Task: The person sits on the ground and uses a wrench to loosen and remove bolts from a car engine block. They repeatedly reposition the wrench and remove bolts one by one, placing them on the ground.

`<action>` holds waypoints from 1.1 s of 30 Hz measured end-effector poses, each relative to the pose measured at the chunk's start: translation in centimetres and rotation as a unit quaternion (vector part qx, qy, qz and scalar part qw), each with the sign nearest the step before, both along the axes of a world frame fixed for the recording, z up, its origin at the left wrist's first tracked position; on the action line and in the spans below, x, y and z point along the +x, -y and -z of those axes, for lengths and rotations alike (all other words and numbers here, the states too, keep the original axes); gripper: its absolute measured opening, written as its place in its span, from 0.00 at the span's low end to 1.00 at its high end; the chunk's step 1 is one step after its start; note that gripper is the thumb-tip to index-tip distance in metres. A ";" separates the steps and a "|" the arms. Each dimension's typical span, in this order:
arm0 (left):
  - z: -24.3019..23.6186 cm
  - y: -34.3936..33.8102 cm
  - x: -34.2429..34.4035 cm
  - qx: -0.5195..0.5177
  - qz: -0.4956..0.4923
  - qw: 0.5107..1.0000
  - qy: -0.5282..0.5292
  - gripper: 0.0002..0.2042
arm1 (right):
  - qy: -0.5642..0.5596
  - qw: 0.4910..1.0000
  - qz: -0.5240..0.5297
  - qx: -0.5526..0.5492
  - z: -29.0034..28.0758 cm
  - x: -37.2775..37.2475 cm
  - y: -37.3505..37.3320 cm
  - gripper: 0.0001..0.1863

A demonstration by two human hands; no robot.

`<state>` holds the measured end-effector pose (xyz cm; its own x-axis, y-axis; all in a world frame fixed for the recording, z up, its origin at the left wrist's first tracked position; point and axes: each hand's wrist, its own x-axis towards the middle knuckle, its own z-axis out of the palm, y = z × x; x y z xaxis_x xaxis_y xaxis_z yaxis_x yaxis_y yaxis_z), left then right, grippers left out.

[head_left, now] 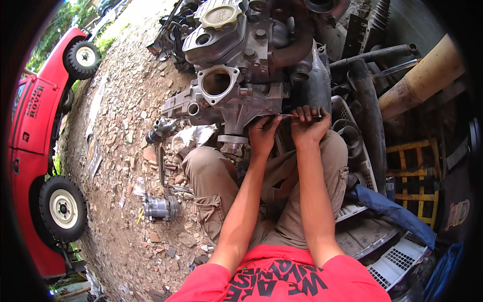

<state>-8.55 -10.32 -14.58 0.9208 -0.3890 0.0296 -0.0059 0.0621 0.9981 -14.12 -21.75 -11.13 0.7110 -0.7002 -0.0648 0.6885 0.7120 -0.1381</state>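
Observation:
A greasy metal engine (pixel 241 95) stands in front of me, with a round filler cap (pixel 220 17) on top and an open three-bolt flange (pixel 217 85) facing me. My left hand (pixel 263 135) is closed at the engine's lower right edge, its fingertips at one end of a thin rod-like tool (pixel 287 115). Fingers of my right hand (pixel 308 129) curl over the other end, which looks dark. The tool lies about level between both hands; its exact kind is too small to tell. Below the flange sits a round pulley-like disc (pixel 233 139).
A cylindrical metal part (pixel 161 207) lies on the rubble ground at left, near another small metal part (pixel 161 130). Pipes (pixel 367 100), a bamboo pole (pixel 422 75), a white crate (pixel 397 261) and a yellow grid (pixel 412 176) crowd the right. A red vehicle (pixel 43 121) stands far left.

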 end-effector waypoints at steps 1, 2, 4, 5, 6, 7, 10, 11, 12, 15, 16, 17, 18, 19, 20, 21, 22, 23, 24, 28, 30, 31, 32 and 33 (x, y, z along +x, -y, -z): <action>0.0 0.0 0.2 0.001 0.009 1.000 -0.003 0.11 | 0.067 0.996 -0.040 -0.037 -0.2 0.1 0.0 0.15; -0.1 0.0 0.1 -0.007 0.009 1.000 -0.005 0.11 | 0.046 0.998 -0.029 -0.025 -0.3 -0.1 -0.2 0.16; -0.2 0.5 -0.1 -0.025 0.014 1.000 -0.007 0.11 | 0.009 1.000 -0.004 -0.004 -1.3 -0.4 -0.7 0.19; 0.2 0.2 -0.2 -0.037 0.005 0.999 0.018 0.11 | -0.027 0.999 0.009 -0.044 -2.4 0.0 -0.7 0.20; 0.5 -0.3 -0.3 -0.050 -0.003 0.998 0.043 0.11 | -0.063 0.994 0.023 -0.084 -3.5 0.7 -0.6 0.20; 1.0 -0.9 -0.1 -0.059 -0.020 0.996 0.068 0.12 | -0.099 0.987 0.028 -0.121 -4.5 1.8 -0.8 0.21; 0.4 -1.1 0.6 -0.023 -0.004 0.999 0.045 0.13 | -0.235 0.946 0.047 -0.220 -6.0 1.5 -2.4 0.23; 0.4 -1.8 0.3 -0.042 0.047 0.997 -0.047 0.12 | -0.175 0.974 0.028 -0.137 -5.4 0.1 -2.0 0.23; 0.1 -1.2 0.7 -0.048 0.047 0.996 -0.058 0.12 | -0.151 0.980 0.022 -0.127 -5.5 0.2 -1.3 0.23; -1.3 -0.9 0.0 -0.051 0.057 0.993 -0.093 0.11 | -0.119 0.989 0.015 -0.088 -4.9 -0.4 -0.9 0.22; -1.2 -1.0 0.0 -0.054 0.058 0.993 -0.090 0.11 | -0.110 0.990 0.015 -0.091 -4.7 -0.4 -0.9 0.23; -1.1 -1.1 0.0 -0.058 0.059 0.993 -0.086 0.11 | -0.102 0.990 0.014 -0.094 -4.5 -0.5 -0.8 0.23; -0.9 -1.1 -0.1 -0.061 0.060 0.993 -0.083 0.11 | -0.093 0.991 0.014 -0.097 -4.3 -0.7 -0.7 0.23; -1.2 -1.2 -0.2 -0.060 0.066 0.993 -0.078 0.11 | -0.093 0.991 0.011 -0.093 -4.3 -0.9 -0.6 0.23; -1.3 -1.4 -0.5 -0.058 0.072 0.993 -0.074 0.11 | -0.093 0.992 0.008 -0.089 -4.3 -1.1 -0.4 0.23; -1.6 -1.5 -0.6 -0.056 0.079 0.993 -0.069 0.11 | -0.093 0.992 0.005 -0.086 -4.3 -1.2 -0.3 0.23; -1.4 -1.5 -0.6 -0.051 0.074 0.994 -0.054 0.11 | -0.098 0.992 0.007 -0.075 -4.3 -1.3 -0.2 0.23; -1.2 -1.4 -0.6 -0.046 0.070 0.996 -0.039 0.11 | -0.104 0.992 0.010 -0.065 -4.4 -1.2 -0.1 0.23; -1.0 -1.4 -0.5 -0.040 0.066 0.997 -0.024 0.11 | -0.108 0.993 0.013 -0.054 -4.4 -1.2 -0.1 0.23; 0.0 -1.0 -0.6 -0.019 0.003 0.999 -0.039 0.10 | -0.093 0.994 0.034 0.052 -2.3 -0.7 -0.3 0.24; 0.3 -0.8 -0.3 -0.021 -0.010 0.998 -0.053 0.10 | -0.080 0.993 0.038 0.079 -1.8 -0.4 -0.4 0.24; 0.6 -0.8 -0.1 -0.020 -0.008 0.998 -0.052 0.10 | -0.081 0.993 0.045 0.067 -1.8 -0.2 -0.6 0.24; 1.0 -0.9 0.1 -0.019 -0.005 0.999 -0.051 0.09 | -0.083 0.994 0.053 0.055 -1.9 -0.1 -0.9 0.24; 1.4 -0.8 0.4 -0.018 -0.003 0.999 -0.050 0.09 | -0.084 0.994 0.060 0.043 -2.0 0.0 -1.0 0.24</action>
